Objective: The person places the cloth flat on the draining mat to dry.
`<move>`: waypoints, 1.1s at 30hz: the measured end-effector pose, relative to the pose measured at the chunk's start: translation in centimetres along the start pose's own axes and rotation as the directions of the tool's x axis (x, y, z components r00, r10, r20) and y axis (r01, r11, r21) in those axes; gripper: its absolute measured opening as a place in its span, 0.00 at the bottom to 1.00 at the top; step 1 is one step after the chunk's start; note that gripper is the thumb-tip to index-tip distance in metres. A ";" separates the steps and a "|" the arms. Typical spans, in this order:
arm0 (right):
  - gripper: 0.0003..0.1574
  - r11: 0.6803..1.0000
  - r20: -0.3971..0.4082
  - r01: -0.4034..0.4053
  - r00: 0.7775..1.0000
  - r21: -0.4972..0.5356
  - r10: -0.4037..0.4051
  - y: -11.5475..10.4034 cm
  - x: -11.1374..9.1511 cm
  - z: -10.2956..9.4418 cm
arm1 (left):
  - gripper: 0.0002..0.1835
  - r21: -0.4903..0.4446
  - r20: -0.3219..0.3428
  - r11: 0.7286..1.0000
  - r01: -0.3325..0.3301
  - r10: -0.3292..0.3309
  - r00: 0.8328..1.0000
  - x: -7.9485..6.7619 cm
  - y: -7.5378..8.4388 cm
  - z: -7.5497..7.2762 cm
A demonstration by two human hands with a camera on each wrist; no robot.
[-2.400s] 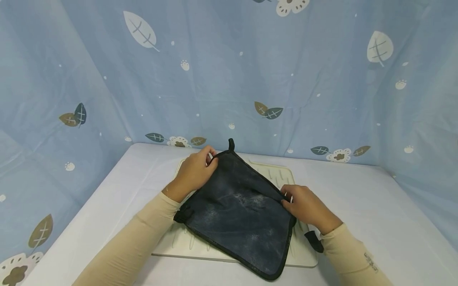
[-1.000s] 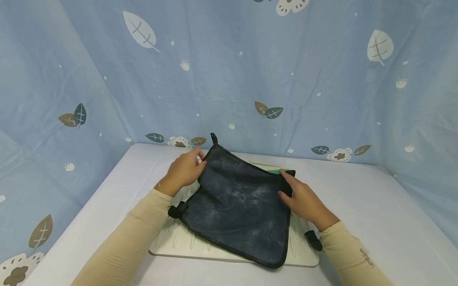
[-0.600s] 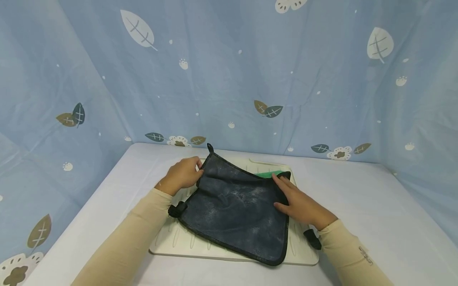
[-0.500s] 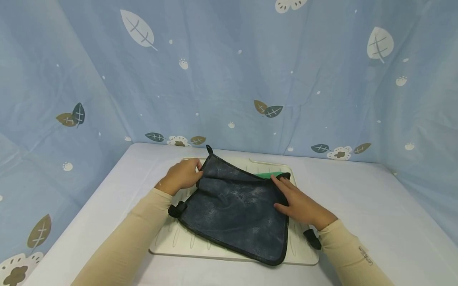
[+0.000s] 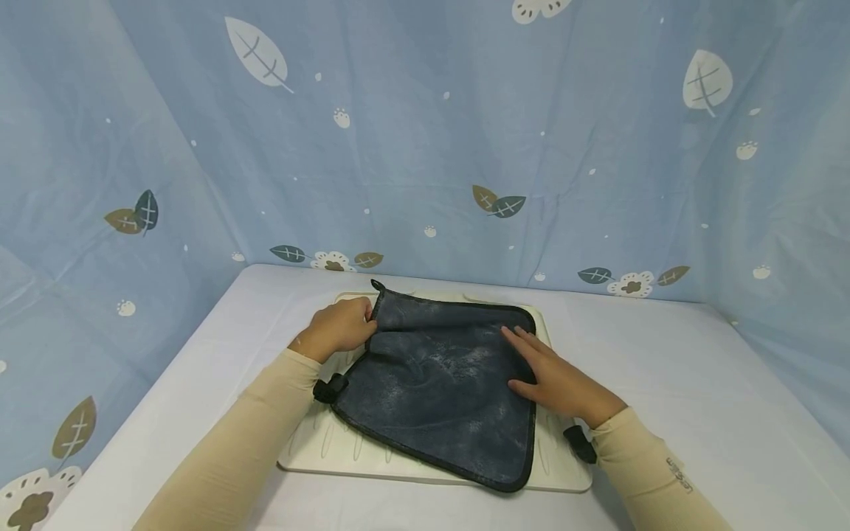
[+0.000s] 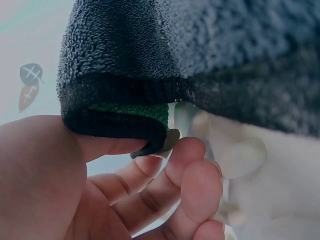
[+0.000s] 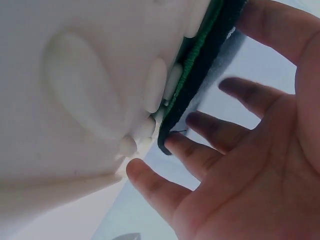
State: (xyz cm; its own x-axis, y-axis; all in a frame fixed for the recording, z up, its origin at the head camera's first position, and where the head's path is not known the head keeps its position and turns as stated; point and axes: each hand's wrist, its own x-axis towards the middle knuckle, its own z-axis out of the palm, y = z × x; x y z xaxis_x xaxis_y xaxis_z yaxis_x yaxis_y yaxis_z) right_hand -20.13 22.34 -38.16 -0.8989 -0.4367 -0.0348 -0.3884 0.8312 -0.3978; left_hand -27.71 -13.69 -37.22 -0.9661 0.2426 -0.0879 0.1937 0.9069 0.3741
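Note:
A dark blue-grey cleaning cloth [image 5: 445, 383] with black edging lies over a cream ribbed drying mat [image 5: 319, 450]. Its upper left corner, with a small hanging loop, is slightly raised and creased. My left hand [image 5: 339, 327] pinches the cloth's left edge between thumb and fingers. In the left wrist view the cloth [image 6: 125, 45] curls there and shows a green underside. My right hand [image 5: 558, 376] rests on the cloth's right side with fingers extended. The right wrist view has these spread fingers [image 7: 200, 155] at the cloth's edge, beside the mat's raised ribs [image 7: 75, 80].
The mat lies on a white-covered table [image 5: 664, 383]. A blue patterned curtain [image 5: 425, 133] hangs behind and at both sides. Small black pieces [image 5: 330, 389] show near each wrist.
The cloth has turned and flattened. Its far right corner, earlier folded over with green showing, now lies spread out. My right hand has moved up the right side and its fingers have straightened.

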 end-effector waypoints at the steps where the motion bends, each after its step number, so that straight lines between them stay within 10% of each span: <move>1: 0.50 1.000 0.005 -0.002 1.000 -0.008 0.002 0.0 0.0 0.0 | 0.08 0.004 -0.001 1.000 0.001 -0.001 1.000 0.0 0.0 0.0; 8: 0.37 0.997 0.021 0.012 1.000 -0.075 -0.010 -0.9 -0.1 0.1 | 0.11 0.020 -0.008 1.000 -0.003 0.003 1.000 0.0 0.0 0.0; 22: 0.23 0.941 0.074 0.315 0.949 -0.125 -0.308 -8.3 -2.4 0.8 | 0.10 0.014 -0.009 1.000 0.010 -0.010 1.000 -0.1 -0.1 0.1; 33: 0.16 0.928 0.174 0.341 0.933 -0.150 -0.315 -9.6 -2.9 1.9 | 0.10 0.029 -0.013 1.000 0.004 -0.003 1.000 -0.1 -0.1 0.1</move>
State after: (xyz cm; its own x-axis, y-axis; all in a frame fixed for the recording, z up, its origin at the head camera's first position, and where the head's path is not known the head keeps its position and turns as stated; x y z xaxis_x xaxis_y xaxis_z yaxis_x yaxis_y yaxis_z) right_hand -13.42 15.00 -36.03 -0.6812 -0.7290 -0.0663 -0.6975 0.6739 -0.2437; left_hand -27.60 -13.75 -37.31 -0.9689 0.2351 -0.0771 0.1950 0.9176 0.3464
